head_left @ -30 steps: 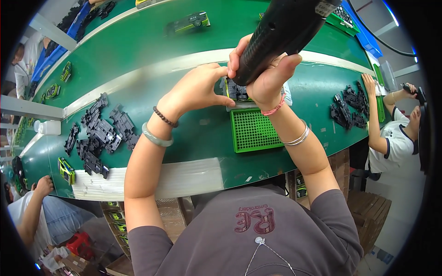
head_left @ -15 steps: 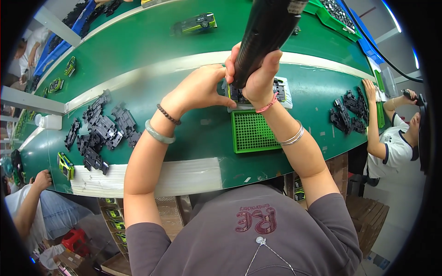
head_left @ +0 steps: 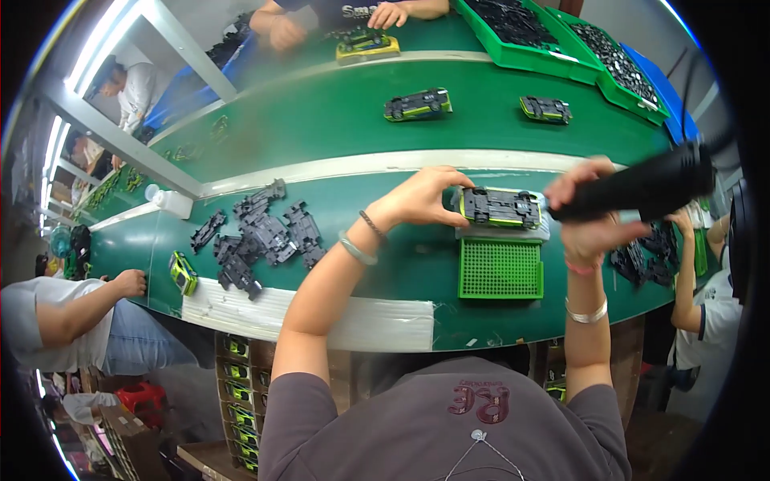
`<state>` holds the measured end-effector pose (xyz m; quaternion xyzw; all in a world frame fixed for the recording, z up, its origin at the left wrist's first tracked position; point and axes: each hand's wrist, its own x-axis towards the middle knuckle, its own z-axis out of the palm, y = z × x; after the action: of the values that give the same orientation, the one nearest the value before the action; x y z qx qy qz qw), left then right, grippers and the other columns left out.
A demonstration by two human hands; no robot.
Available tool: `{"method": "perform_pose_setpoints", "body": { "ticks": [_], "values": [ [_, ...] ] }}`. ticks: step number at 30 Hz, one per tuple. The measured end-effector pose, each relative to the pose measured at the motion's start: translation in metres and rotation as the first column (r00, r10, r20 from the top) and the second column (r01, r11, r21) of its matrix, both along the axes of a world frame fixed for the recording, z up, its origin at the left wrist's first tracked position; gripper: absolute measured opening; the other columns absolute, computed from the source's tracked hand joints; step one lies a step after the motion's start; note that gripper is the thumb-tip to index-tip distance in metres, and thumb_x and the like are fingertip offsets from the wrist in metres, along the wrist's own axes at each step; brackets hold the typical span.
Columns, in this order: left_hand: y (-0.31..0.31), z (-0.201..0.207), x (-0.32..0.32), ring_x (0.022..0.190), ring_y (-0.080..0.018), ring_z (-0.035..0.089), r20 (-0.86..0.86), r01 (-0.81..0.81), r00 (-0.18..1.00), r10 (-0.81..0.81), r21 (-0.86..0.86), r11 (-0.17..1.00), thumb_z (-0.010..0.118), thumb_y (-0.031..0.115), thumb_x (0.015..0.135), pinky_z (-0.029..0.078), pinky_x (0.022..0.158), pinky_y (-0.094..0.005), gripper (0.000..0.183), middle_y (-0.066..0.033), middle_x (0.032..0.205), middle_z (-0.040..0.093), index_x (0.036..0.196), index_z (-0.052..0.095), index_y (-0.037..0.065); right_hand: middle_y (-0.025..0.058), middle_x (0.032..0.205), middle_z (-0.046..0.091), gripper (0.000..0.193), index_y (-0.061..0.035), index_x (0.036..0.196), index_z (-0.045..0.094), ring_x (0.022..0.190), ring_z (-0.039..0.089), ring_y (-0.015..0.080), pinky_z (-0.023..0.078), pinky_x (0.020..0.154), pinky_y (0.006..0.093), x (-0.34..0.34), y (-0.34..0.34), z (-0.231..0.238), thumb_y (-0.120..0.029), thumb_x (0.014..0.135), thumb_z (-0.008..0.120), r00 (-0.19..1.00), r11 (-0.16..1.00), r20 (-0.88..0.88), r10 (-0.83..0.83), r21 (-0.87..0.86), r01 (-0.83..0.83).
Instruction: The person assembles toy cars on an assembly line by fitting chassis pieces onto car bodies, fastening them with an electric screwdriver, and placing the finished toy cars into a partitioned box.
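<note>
A toy car (head_left: 501, 208), green with a black chassis, lies wheels up in a pale holder (head_left: 513, 234) on the bench. My left hand (head_left: 421, 199) grips its left end between thumb and fingers. To the right of the car, my right hand (head_left: 589, 228) is smeared by motion. It is closed around a black electric screwdriver (head_left: 642, 186), which lies nearly level with its narrow end by the car. I cannot make out the tip. Directly below the holder sits a green perforated tray (head_left: 501, 269).
Black chassis parts (head_left: 269, 232) are heaped at left, beside another green car (head_left: 183, 272) and a white pad (head_left: 321, 317). Across a pale rail (head_left: 337, 170) lie upturned cars (head_left: 418, 105). Far right stand green bins (head_left: 529, 52). Co-workers sit left, right and opposite.
The screwdriver has swung from upright over the car to nearly level at the right, uncovering the car. My left hand stays at the car's left end. The view has shifted.
</note>
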<state>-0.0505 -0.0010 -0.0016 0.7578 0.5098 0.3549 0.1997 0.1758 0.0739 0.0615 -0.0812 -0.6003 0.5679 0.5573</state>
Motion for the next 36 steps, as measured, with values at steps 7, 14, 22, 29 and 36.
{"method": "perform_pose_setpoints", "body": {
  "ticks": [7, 14, 22, 29, 36],
  "values": [
    [-0.001, 0.024, -0.002, 0.088, -0.0134, 0.057, 0.755, 0.04, 0.647, 0.106, -0.173, 0.984, 0.069, 0.003, 0.071, 0.047, 0.08, -0.0272, 0.036, -0.006, 0.094, 0.057, 0.1, 0.048, 0.001, 0.0058, 0.068, 0.045, 0.09, -0.004, 0.087, 0.042, 0.059, 0.047, 0.0166, 0.042, 0.062, 0.0314, 0.058, 0.017, -0.06, -0.089, 0.057, 0.04, 0.992, 0.981, 0.082, -0.099, -0.162, 0.111],
    [-0.039, 0.088, -0.136, 0.087, -0.0173, 0.058, 0.36, -0.504, 0.8, 0.48, -0.031, 0.863, 0.068, 0.019, 0.074, 0.046, 0.079, -0.0298, 0.038, -0.0096, 0.097, 0.061, 0.105, 0.055, 0.001, 0.0092, 0.078, 0.047, 0.079, -0.0009, 0.094, 0.043, 0.073, 0.05, 0.0202, 0.043, 0.072, 0.0355, 0.068, 0.017, -0.056, -0.076, 0.069, 0.05, 0.984, 0.988, 0.112, -0.141, -0.054, 0.148],
    [-0.052, 0.06, -0.288, 0.08, -0.0289, 0.064, -0.806, -0.863, 0.333, 0.489, -0.052, 0.502, 0.073, 0.025, 0.055, 0.051, 0.076, -0.0344, 0.044, -0.0179, 0.085, 0.066, 0.092, 0.067, 0.003, 0.0083, 0.079, 0.049, 0.073, -0.0011, 0.101, 0.04, 0.071, 0.052, 0.0177, 0.044, 0.069, 0.0314, 0.07, 0.004, -0.032, -0.063, 0.069, 0.063, 0.971, 0.98, 0.157, -0.181, -0.047, 0.191],
    [0.022, 0.044, -0.275, 0.095, -0.0323, 0.06, -0.405, -0.78, 0.625, 0.667, -0.287, 0.556, 0.069, 0.038, 0.071, 0.047, 0.085, -0.0358, 0.055, -0.0198, 0.105, 0.062, 0.107, 0.061, -0.002, 0.0069, 0.077, 0.048, 0.072, -0.0038, 0.099, 0.04, 0.065, 0.051, 0.0161, 0.044, 0.066, 0.0296, 0.068, 0.007, -0.036, -0.067, 0.07, 0.06, 0.946, 0.955, 0.177, -0.271, -0.071, 0.287],
    [0.129, 0.042, -0.245, 0.101, -0.0328, 0.057, -0.499, -0.557, 0.668, 0.552, 0.157, 0.816, 0.06, 0.028, 0.08, 0.043, 0.089, -0.0378, 0.034, -0.0191, 0.104, 0.061, 0.103, 0.063, 0.002, 0.0064, 0.077, 0.048, 0.073, -0.0047, 0.1, 0.04, 0.065, 0.05, 0.0157, 0.044, 0.066, 0.0289, 0.062, 0.008, -0.038, -0.067, 0.069, 0.061, 0.953, 0.955, 0.153, -0.261, -0.104, 0.278]
  ]
}}
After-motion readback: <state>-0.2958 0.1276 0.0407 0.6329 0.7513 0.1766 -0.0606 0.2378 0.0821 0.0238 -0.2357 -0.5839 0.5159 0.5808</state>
